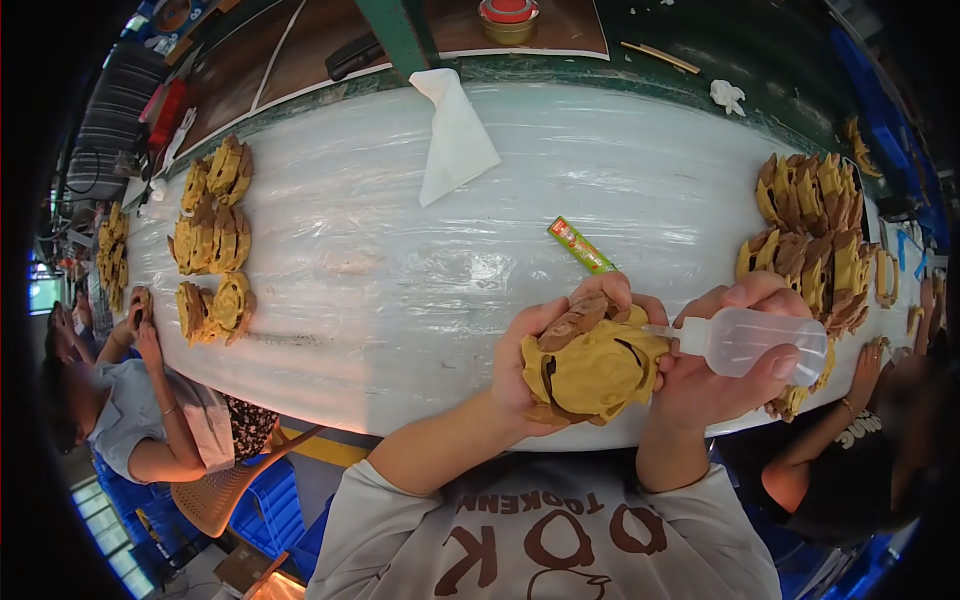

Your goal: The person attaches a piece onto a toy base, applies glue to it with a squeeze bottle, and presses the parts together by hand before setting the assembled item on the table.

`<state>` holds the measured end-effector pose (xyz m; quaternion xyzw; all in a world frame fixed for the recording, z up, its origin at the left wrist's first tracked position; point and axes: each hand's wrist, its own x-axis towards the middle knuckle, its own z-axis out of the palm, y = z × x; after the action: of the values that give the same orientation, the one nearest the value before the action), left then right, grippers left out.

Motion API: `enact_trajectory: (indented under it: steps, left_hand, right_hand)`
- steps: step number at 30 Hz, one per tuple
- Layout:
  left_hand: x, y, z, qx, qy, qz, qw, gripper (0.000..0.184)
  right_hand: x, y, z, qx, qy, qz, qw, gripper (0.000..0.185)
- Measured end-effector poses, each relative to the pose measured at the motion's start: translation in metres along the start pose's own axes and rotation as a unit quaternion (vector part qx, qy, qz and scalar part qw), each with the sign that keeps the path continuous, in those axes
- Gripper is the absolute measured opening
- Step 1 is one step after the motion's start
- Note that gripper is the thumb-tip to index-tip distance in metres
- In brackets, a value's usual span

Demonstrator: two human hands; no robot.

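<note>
A yellow and brown moulded piece (590, 368) is held over the table's near edge. My left hand (518, 365) is wrapped round its left and far sides. In my right hand (715, 385) is a translucent squeeze bottle (765, 345), lying sideways between thumb and fingers. The bottle's thin nozzle points left and reaches the piece's upper right edge; whether it touches cannot be made out. Just beyond the piece lies a green and red packet (581, 245).
Similar pieces stand in rows at the left (212, 240) and right (808, 240) of the plastic-covered table (340, 340). A white cloth (455, 140) lies near the green post (398, 35). Co-workers sit at left (165, 410) and right (840, 450).
</note>
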<state>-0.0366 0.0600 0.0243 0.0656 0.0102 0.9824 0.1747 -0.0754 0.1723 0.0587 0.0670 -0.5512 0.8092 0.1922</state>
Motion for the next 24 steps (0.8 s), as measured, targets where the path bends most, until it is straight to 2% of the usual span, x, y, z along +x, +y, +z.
enact_trajectory:
  steps: [24]
  left_hand:
    - [-0.0004, 0.0006, -0.0039, 0.037, 0.029, -0.002, 0.999, 0.046]
  right_hand:
    - [0.0004, -0.0006, 0.0047, -0.046, 0.008, 0.006, 0.999, 0.053]
